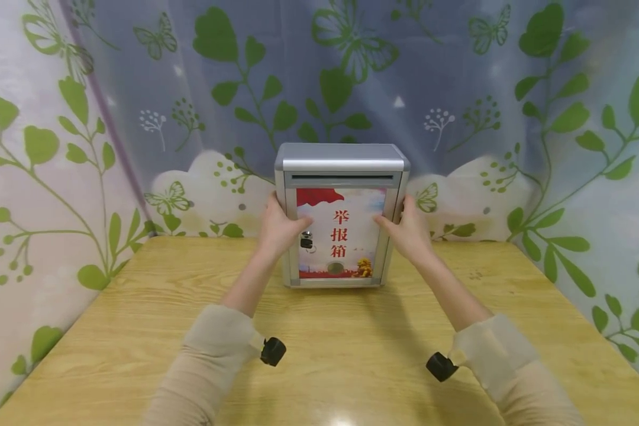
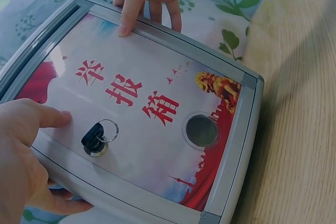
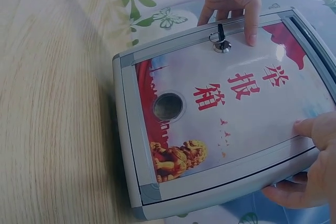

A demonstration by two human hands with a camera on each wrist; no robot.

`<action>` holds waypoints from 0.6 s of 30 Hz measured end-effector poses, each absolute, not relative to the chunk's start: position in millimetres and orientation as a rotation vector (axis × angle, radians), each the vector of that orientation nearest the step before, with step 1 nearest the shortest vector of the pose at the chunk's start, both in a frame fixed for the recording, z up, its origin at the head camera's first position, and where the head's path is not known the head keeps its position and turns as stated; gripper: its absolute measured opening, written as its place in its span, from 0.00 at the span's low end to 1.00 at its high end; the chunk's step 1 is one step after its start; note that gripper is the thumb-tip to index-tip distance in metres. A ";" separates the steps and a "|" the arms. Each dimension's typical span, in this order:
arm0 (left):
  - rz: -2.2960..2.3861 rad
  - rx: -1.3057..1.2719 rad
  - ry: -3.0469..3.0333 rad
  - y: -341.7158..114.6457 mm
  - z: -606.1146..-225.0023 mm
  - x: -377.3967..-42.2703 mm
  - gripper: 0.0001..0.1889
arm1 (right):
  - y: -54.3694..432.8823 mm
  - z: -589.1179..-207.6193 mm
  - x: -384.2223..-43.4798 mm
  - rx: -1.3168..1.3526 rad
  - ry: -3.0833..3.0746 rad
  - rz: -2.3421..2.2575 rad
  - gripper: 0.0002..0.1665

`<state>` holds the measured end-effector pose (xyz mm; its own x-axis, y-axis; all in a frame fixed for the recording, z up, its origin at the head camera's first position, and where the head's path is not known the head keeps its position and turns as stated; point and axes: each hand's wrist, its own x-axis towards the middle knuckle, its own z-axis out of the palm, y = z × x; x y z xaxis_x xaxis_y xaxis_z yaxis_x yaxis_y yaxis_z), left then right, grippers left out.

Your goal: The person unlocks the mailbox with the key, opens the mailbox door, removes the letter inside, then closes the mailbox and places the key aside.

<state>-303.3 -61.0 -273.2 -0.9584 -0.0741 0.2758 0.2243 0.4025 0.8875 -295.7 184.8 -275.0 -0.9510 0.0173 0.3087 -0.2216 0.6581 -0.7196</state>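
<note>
Both hands grip a silver-framed metal suggestion box [image 1: 359,236] from its two sides, at the back of the table. My left hand [image 1: 279,228] holds the left side, thumb on the printed front panel and fingers round the edge. On the opposite side, my right hand [image 1: 411,232] grips likewise with its thumb on the panel. Red characters run down the front, below a narrow slot [image 1: 342,177]. A key [image 2: 93,137] with a ring sits in the lock near the left edge. Low on the panel is a round window [image 3: 168,107]. The box's lower edge is close over the tabletop.
A wood-grain table [image 1: 330,349] spreads out in front of the box. Behind it hangs a patterned curtain [image 1: 234,136] with green leaves and butterflies, and similar cloth borders both sides. A black wrist camera [image 1: 273,351] is strapped at the left sleeve, another camera [image 1: 441,367] at the right.
</note>
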 end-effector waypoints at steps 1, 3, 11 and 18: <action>-1.568 -0.129 -2.398 -60.0 -273.3 -303.8 0.46 | 185.8 -274.8 -295.3 0.162 -2.592 1.183 0.46; -1.551 -0.125 -2.404 -58.7 -273.1 -304.3 0.46 | 187.0 -274.1 -294.5 0.163 -2.595 1.187 0.46; -1.506 -0.132 -2.422 -49.9 -272.9 -303.3 0.45 | 196.7 -274.9 -289.5 0.145 -2.609 1.220 0.53; -1.526 -0.132 -2.450 -41.9 -275.2 -303.0 0.46 | 205.0 -274.6 -283.8 0.127 -2.601 1.188 0.51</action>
<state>-303.0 -41.9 -275.2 -0.9643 -0.0556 0.2590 0.2079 0.4471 0.8700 -283.8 205.0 -274.6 -0.9573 0.0357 0.2869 -0.1935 0.6584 -0.7274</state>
